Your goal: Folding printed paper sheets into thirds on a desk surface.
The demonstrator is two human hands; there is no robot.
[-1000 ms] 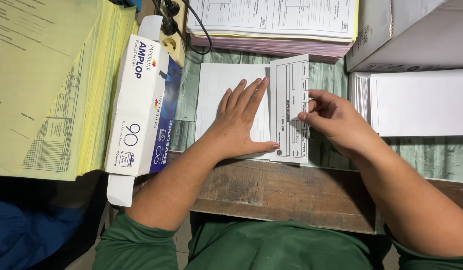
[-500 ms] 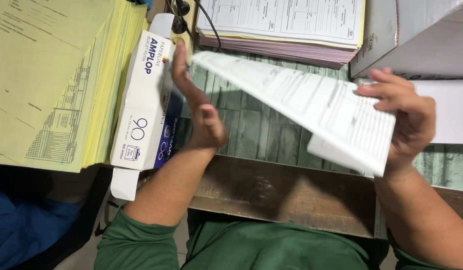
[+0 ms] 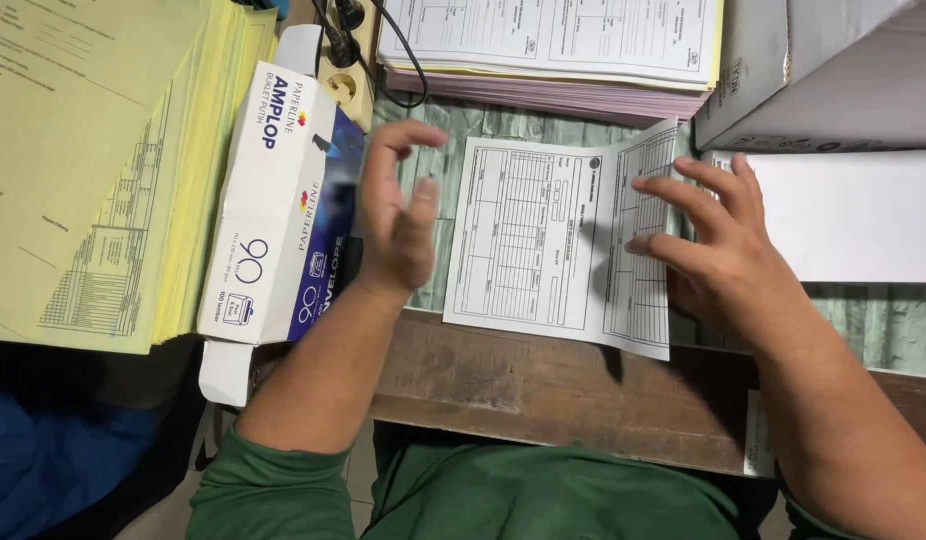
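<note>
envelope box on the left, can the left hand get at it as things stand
Probably yes. The left hand is raised, open and empty right beside the envelope box, and nothing lies between them. The right hand rests on the printed form.

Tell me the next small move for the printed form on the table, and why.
Probably lower the left hand flat onto the printed form. The sheet lies open with a crease line near its right side, the right hand rests on that side, and the left hand hovers beside the sheet's left edge, holding nothing.
</note>
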